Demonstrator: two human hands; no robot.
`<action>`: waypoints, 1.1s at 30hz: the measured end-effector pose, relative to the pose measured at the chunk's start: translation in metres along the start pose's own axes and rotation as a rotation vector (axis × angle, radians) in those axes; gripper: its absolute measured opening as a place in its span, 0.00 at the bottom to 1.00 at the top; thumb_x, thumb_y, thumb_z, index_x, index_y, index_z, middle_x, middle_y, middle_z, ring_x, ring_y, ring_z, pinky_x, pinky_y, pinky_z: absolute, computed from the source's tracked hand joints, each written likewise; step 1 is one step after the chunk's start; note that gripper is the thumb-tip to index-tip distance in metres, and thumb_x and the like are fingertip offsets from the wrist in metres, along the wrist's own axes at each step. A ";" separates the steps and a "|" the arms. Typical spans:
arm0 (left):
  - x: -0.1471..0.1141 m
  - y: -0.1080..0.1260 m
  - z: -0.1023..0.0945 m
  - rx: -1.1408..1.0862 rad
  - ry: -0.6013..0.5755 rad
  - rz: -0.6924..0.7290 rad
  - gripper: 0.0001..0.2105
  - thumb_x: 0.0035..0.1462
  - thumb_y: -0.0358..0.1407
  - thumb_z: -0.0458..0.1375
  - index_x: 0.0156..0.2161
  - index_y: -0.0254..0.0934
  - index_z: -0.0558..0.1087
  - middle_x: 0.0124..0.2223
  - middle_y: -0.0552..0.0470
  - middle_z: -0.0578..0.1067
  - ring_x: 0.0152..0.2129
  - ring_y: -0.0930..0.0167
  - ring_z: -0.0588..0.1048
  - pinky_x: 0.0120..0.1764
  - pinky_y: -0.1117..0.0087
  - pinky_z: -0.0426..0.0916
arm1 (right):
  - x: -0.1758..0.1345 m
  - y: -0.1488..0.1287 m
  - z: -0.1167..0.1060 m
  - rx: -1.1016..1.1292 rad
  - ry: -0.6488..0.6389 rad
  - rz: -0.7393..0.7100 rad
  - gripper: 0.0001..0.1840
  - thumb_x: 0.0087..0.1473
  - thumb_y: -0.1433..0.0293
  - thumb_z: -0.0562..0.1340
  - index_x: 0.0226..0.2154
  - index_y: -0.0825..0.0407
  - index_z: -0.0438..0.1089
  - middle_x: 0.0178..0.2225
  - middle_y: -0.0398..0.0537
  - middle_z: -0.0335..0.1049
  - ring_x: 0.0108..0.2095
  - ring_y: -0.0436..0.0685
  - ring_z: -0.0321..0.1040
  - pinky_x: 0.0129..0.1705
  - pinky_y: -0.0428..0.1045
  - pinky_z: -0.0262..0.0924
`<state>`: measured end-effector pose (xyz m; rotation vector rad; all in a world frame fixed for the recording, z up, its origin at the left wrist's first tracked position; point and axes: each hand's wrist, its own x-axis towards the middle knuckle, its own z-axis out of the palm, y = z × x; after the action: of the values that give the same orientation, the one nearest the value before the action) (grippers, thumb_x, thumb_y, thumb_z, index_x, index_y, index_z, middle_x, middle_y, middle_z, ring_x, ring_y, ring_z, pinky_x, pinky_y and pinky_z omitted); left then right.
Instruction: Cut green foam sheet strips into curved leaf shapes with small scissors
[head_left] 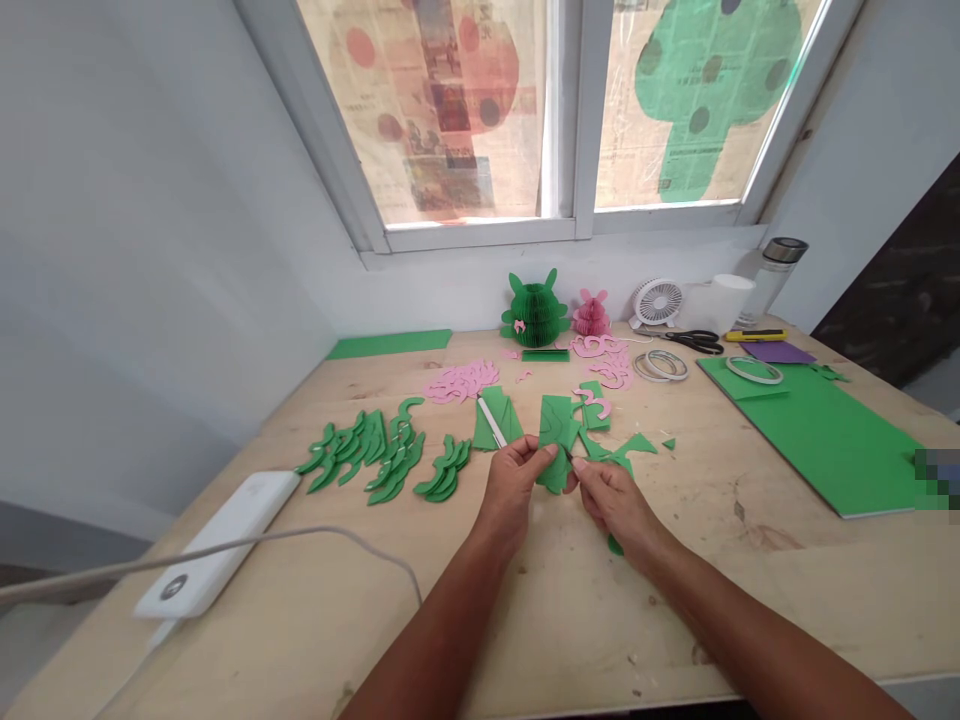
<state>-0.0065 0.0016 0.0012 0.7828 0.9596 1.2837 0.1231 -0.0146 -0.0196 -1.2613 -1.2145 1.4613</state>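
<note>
Upright over the table, a piece of green paper (556, 425) with curved dark lines drawn on it is pinched in my left hand (517, 462), thumb in front. My right hand (611, 492) is closed on what look like small scissors; a dark tip shows at the paper's right edge and a green bit pokes out below the hand. Most of that tool is hidden by my fingers. Just behind my left hand, a white pen (491, 421) lies on another green paper piece (510, 420). Green paper scraps (637, 444) lie beyond my right hand.
Curved green cutouts (394, 465) lie left, with pink cutouts (463, 381) behind. A white power bank (217, 545) and cable (322, 530) are near left. Honeycomb paper figures (535, 315), tape rolls (664, 366), black scissors (690, 341) and green sheets (817, 430) stand or lie farther off.
</note>
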 end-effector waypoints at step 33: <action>-0.001 0.004 0.002 0.005 -0.055 -0.022 0.10 0.37 0.35 0.65 0.21 0.33 0.69 0.19 0.55 0.70 0.18 0.76 0.65 0.25 0.75 0.60 | 0.001 0.001 0.001 -0.008 -0.004 -0.018 0.24 0.51 0.49 0.53 0.21 0.53 0.63 0.09 0.32 0.45 0.11 0.44 0.37 0.12 0.43 0.33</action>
<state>-0.0067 0.0010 0.0055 0.8054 0.9257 1.2350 0.1220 -0.0141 -0.0204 -1.2506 -1.2327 1.4482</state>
